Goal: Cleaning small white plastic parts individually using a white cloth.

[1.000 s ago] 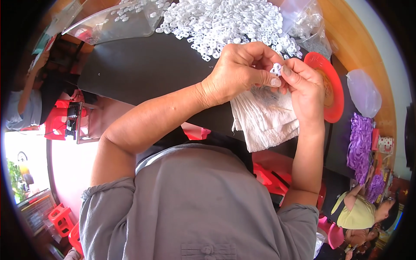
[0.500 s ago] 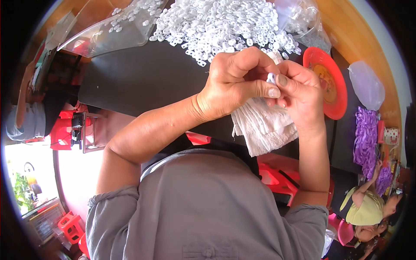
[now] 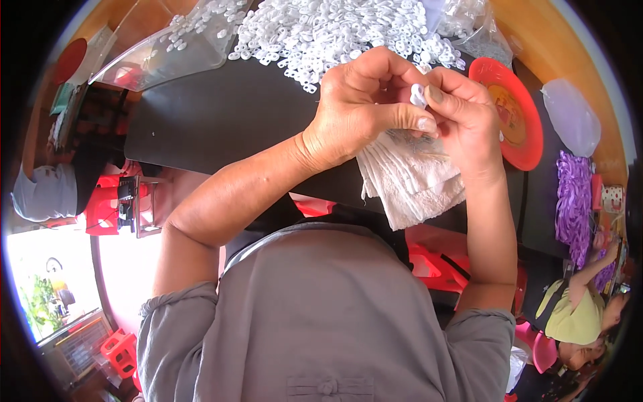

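Observation:
Above the table my two hands meet, both with bent fingers. A small white oval plastic piece (image 3: 418, 95) shows between them, against the thumb of my right hand (image 3: 469, 127), which pinches it. My left hand (image 3: 362, 110) is closed, its thumb tip just below the piece and its index finger curled above. Whatever its fingertips grip is hidden. Beneath the hands lies a folded off-white cloth (image 3: 408, 181). Beyond them spreads a big heap of similar white pieces (image 3: 335, 33), many with holes through them.
A clear plastic bin (image 3: 161, 67) with loose pieces lies at the far left of the black table (image 3: 221, 114). A red plate (image 3: 529, 127), plastic bags (image 3: 573, 117) and purple ribbon-like strips (image 3: 573, 208) are on the right. Another person (image 3: 566, 315) is at the lower right.
Both hands have risen slightly in the picture, and the thumb tips have shifted, leaving more of the white piece in sight. The whole view has tilted a little.

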Motion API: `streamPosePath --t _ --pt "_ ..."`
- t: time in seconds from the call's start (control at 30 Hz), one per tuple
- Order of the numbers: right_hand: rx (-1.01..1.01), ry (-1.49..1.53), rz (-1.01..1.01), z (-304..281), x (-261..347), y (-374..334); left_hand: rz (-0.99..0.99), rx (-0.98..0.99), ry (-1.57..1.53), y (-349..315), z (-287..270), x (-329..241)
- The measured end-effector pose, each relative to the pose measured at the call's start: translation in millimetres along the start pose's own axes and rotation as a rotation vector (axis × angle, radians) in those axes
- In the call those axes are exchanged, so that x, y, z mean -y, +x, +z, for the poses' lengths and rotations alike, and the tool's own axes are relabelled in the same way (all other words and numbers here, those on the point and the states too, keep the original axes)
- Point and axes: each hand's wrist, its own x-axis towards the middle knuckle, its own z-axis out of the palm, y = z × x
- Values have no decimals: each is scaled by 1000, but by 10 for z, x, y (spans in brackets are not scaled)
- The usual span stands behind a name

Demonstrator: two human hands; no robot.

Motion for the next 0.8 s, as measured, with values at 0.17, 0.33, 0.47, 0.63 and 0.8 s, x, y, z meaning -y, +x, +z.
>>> streamPosePath --t 0.17,0.33,0.47,0.63,0.8 --pt "39 -33 26 22 -12 -68 28 77 -118 -35 -20 33" --pt "37 -31 35 96 2 -84 -19 76 -149 -34 -53 22" --pt "50 29 16 74 -42 -59 55 94 -129 -1 -53 4" --pt "63 44 0 76 -34 -57 111 114 -39 21 -62 10" --pt "-48 -84 -87 92 -11 -18 116 34 -7 80 -35 94"
